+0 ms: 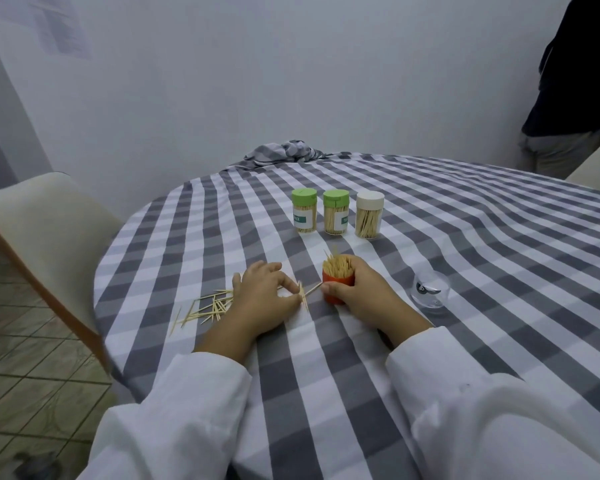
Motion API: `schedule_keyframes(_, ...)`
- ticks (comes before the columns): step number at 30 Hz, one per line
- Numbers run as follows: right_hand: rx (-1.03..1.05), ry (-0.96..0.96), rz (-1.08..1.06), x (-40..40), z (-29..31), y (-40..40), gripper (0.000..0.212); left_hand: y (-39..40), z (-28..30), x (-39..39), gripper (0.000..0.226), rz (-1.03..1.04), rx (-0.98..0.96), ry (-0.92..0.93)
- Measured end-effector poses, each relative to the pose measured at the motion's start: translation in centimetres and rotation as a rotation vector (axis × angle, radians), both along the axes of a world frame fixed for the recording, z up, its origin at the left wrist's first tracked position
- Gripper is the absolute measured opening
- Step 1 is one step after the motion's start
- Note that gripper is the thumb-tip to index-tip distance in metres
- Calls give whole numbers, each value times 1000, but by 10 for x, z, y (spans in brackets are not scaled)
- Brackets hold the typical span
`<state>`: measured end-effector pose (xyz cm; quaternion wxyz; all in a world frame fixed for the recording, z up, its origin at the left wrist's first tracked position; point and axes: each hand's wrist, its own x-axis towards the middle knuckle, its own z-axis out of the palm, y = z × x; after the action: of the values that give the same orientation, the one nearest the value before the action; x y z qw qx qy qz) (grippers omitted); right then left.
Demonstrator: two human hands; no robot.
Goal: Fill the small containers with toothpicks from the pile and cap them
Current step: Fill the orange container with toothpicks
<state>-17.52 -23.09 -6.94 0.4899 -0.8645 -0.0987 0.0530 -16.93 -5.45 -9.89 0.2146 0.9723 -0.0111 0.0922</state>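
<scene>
We note right hand [357, 289] wrapped round orange container [336, 289], uncapped, crammed with pale toothpicks. Left hand [264, 292] just beside it pinches few toothpicks [303, 295]; loose pile [205, 308] left of that hand.

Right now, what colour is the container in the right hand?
Orange-red container, head view.
</scene>
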Motion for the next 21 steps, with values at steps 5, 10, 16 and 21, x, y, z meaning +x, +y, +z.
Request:
schedule_keyframes(5,0,-26,-4,0,-1,1,51,-14,-4,0,60,-15,218,2)
schedule_keyframes(10,-31,-9,-14,-1,0,2,56,-21,-1,1,27,59,218,-126)
schedule_keyframes(16,-63,13,-9,-2,1,9,62,0,10,-4,12,221,247,-47)
schedule_keyframes(21,-83,29,67,-9,0,21,59,28,28,-14,26,140,-90,181)
